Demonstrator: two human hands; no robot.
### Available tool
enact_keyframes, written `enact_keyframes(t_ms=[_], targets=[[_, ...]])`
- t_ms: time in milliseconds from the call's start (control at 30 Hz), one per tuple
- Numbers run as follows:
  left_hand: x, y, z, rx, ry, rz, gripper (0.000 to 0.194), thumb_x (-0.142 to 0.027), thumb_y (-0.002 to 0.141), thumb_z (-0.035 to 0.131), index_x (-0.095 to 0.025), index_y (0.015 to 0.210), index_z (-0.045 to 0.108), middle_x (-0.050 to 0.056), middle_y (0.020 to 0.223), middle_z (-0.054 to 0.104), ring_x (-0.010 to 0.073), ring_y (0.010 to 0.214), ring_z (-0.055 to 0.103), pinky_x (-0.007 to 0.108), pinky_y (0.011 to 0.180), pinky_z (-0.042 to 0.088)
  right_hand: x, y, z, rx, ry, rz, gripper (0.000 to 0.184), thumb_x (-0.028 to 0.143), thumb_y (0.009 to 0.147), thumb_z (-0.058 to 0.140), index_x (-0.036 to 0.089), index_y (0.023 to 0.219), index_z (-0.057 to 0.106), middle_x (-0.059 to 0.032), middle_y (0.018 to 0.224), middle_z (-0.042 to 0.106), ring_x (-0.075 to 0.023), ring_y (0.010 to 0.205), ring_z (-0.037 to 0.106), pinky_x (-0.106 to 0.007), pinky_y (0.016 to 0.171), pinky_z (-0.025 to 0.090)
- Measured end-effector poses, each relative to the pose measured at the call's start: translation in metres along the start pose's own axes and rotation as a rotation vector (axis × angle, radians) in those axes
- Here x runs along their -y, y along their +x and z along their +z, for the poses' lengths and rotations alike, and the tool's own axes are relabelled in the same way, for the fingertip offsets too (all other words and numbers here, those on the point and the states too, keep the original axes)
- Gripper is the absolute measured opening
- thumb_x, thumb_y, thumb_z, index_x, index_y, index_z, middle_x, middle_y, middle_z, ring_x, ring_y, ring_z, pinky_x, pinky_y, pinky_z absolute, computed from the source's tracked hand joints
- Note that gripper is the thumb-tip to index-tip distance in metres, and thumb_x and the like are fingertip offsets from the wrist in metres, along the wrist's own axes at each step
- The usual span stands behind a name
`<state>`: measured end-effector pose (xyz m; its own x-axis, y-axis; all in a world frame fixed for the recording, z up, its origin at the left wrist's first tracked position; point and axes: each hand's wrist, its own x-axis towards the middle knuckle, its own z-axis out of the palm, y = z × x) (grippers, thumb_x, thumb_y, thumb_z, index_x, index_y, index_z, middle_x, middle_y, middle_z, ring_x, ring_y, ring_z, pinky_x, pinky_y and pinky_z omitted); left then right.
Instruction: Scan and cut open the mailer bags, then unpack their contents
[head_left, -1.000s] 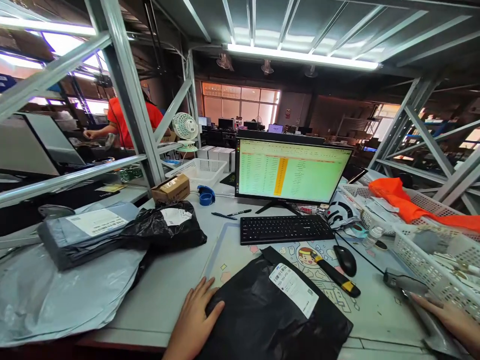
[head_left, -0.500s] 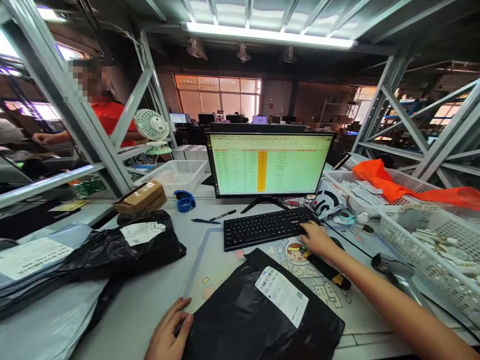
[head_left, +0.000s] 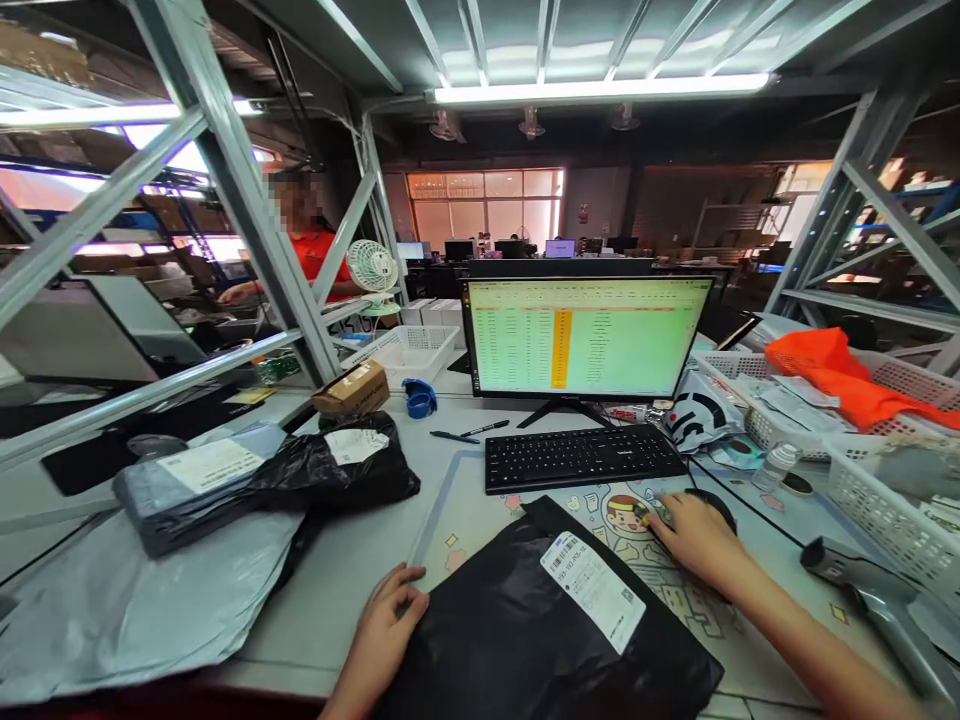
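Note:
A black plastic mailing bag (head_left: 510, 630) with a white shipping label (head_left: 596, 590) lies flat before me. My left hand (head_left: 386, 620) is at its left edge, fingers curled and thumb against the plastic. To the right of the bag, my right hand (head_left: 697, 540) is closed low over the desk mat. It covers most of a black and yellow box cutter, whose yellow end (head_left: 643, 519) shows by the fingertips. A black mouse-like object (head_left: 718, 503) is partly hidden behind that hand. The keyboard (head_left: 581, 455) lies just beyond, below a lit monitor (head_left: 592, 335) showing a table.
On the left lie grey and black parcels (head_left: 187, 520) and a small cardboard box (head_left: 351, 388). Pens (head_left: 457, 436) and a blue tape roll (head_left: 420, 400) sit behind the bag. A scanner (head_left: 862, 575) and white baskets (head_left: 885, 500) stand right. A person in red (head_left: 315, 255) is beyond the frame.
My right hand has left the keyboard and come down onto the box cutter. The view has turned left, so everything sits further right. My left hand stays at the bag's edge.

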<state>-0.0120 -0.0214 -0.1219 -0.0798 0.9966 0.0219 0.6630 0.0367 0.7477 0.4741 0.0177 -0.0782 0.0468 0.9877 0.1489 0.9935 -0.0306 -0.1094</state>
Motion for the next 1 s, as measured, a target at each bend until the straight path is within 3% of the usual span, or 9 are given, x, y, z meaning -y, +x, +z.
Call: enact_keyframes(t_ms=[67, 167, 267, 367, 533, 600, 800, 900, 1000], targets=[[-0.016, -0.001, -0.009, 0.063, -0.089, -0.054, 0.035, -0.06, 0.071, 0.055, -0.027, 0.061, 0.061, 0.007, 0.116, 0.074, 0.0366, 0.133, 0.053, 0.049, 0.117, 0.038, -0.014, -0.032, 0.016, 0.029, -0.075, -0.009, 0.045, 0.04, 0.099, 0.048, 0.013, 0.131, 0.064, -0.0188, 0.13, 0.062, -0.0336, 0.118, 0.059, -0.048, 0.098, 0.05], [-0.046, 0.003, -0.026, 0.211, -0.202, -0.142, 0.047, -0.069, 0.066, 0.055, -0.022, 0.068, 0.058, 0.006, 0.079, 0.067, 0.0292, 0.086, 0.064, 0.041, 0.082, 0.051, -0.034, -0.065, 0.043, -0.015, -0.212, 0.002, 0.048, 0.038, 0.1, 0.041, 0.015, 0.137, 0.06, -0.0177, 0.141, 0.055, -0.0346, 0.122, 0.058, -0.048, 0.092, 0.052], [-0.086, 0.013, -0.048, 0.226, -0.194, -0.091, 0.051, -0.071, 0.062, 0.059, -0.02, 0.065, 0.055, 0.0, 0.064, 0.054, 0.0191, 0.065, 0.05, 0.03, 0.062, 0.039, -0.048, -0.071, 0.068, -0.122, -0.225, 0.04, 0.049, 0.036, 0.102, 0.032, 0.013, 0.137, 0.058, -0.0187, 0.13, 0.06, -0.0345, 0.11, 0.063, -0.048, 0.085, 0.053], [-0.139, 0.014, -0.076, 0.082, -0.139, 0.105, 0.042, -0.061, 0.072, 0.061, -0.02, 0.067, 0.054, 0.001, 0.074, 0.054, 0.0179, 0.074, 0.049, 0.029, 0.07, 0.037, -0.061, -0.06, 0.09, -0.243, -0.103, 0.017, 0.051, 0.035, 0.101, 0.028, 0.009, 0.135, 0.057, -0.0188, 0.117, 0.063, -0.0324, 0.097, 0.065, -0.047, 0.085, 0.053], [-0.215, -0.026, -0.114, -0.38, 0.126, 0.73, 0.027, -0.036, 0.099, 0.044, -0.02, 0.079, 0.054, 0.004, 0.093, 0.059, 0.0179, 0.088, 0.054, 0.031, 0.085, 0.041, -0.076, -0.046, 0.108, -0.38, 0.168, 0.012, 0.066, 0.046, 0.093, 0.027, 0.002, 0.133, 0.055, -0.022, 0.112, 0.059, -0.0371, 0.104, 0.061, -0.051, 0.095, 0.052], [-0.222, -0.041, -0.117, -0.427, 0.209, 0.798, 0.026, -0.033, 0.101, 0.044, -0.02, 0.08, 0.054, 0.005, 0.094, 0.06, 0.018, 0.089, 0.055, 0.031, 0.085, 0.042, -0.072, -0.049, 0.1, -0.402, 0.278, 0.055, 0.075, 0.054, 0.09, 0.028, 0.001, 0.138, 0.051, -0.023, 0.114, 0.056, -0.0403, 0.11, 0.059, -0.054, 0.096, 0.052], [-0.194, -0.043, -0.122, -0.115, 0.207, 0.557, 0.027, -0.036, 0.096, 0.048, -0.019, 0.077, 0.055, 0.003, 0.084, 0.06, 0.0172, 0.081, 0.055, 0.03, 0.077, 0.042, -0.036, -0.072, 0.035, -0.451, 0.543, 0.225, 0.078, 0.068, 0.09, 0.031, 0.02, 0.151, 0.038, -0.0226, 0.131, 0.046, -0.0466, 0.133, 0.045, -0.061, 0.107, 0.043], [-0.192, -0.044, -0.132, 0.011, 0.176, 0.45, 0.028, -0.043, 0.09, 0.056, -0.018, 0.078, 0.061, 0.003, 0.084, 0.064, 0.0178, 0.081, 0.058, 0.029, 0.075, 0.042, -0.014, -0.08, 0.004, -0.502, 0.645, 0.297, 0.067, 0.071, 0.086, 0.038, 0.031, 0.138, 0.047, -0.0196, 0.126, 0.052, -0.0467, 0.128, 0.05, -0.062, 0.104, 0.044], [-0.205, -0.047, -0.133, 0.128, 0.206, 0.416, 0.031, -0.046, 0.089, 0.058, -0.018, 0.088, 0.072, 0.004, 0.096, 0.072, 0.0198, 0.092, 0.063, 0.029, 0.081, 0.044, 0.012, -0.084, -0.022, -0.495, 0.733, 0.17, 0.051, 0.07, 0.085, 0.044, 0.031, 0.117, 0.054, -0.0158, 0.12, 0.058, -0.0428, 0.117, 0.057, -0.058, 0.096, 0.048]])
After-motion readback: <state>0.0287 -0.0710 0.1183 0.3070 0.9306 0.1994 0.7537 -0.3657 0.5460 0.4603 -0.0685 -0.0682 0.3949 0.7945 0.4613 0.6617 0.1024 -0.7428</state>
